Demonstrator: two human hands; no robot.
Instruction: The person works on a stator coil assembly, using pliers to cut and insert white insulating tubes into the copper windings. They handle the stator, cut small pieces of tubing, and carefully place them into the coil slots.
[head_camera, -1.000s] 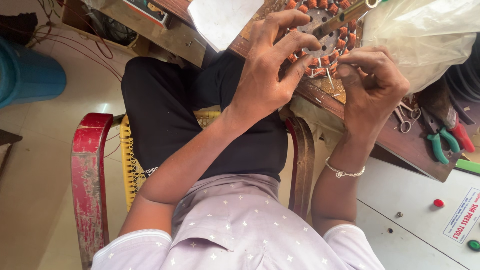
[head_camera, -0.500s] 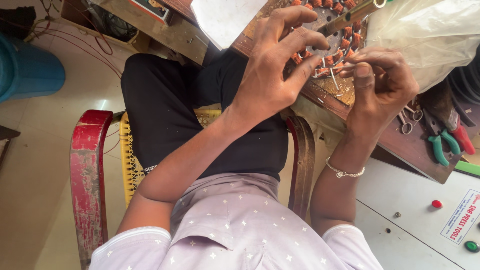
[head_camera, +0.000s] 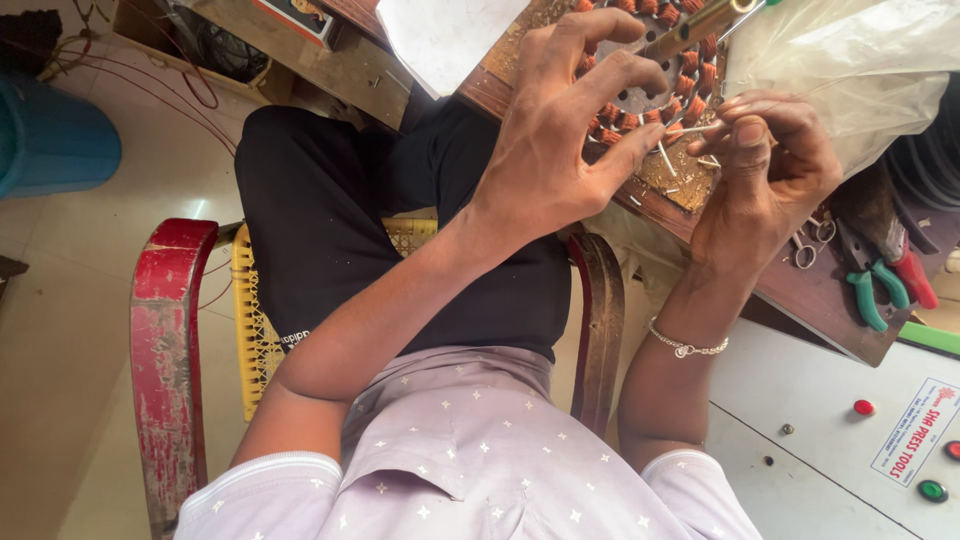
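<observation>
The copper-wound stator (head_camera: 655, 90), seemingly heavy and rigid with fragile windings, lies under the spread left hand (head_camera: 555, 150) while the right hand (head_camera: 765, 175) pinches a thin wire (head_camera: 690, 130).

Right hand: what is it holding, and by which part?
The right hand pinches a thin white strip by its near end, beside the copper coils. The left hand rests spread on the coils.

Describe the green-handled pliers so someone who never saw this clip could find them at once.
Start at the wooden workbench along the right side, just past the right hand. Beyond a small pair of scissors lie two hand tools side by side. The green-handled pliers are the nearer one; the neighbouring tool has red grips.
</observation>
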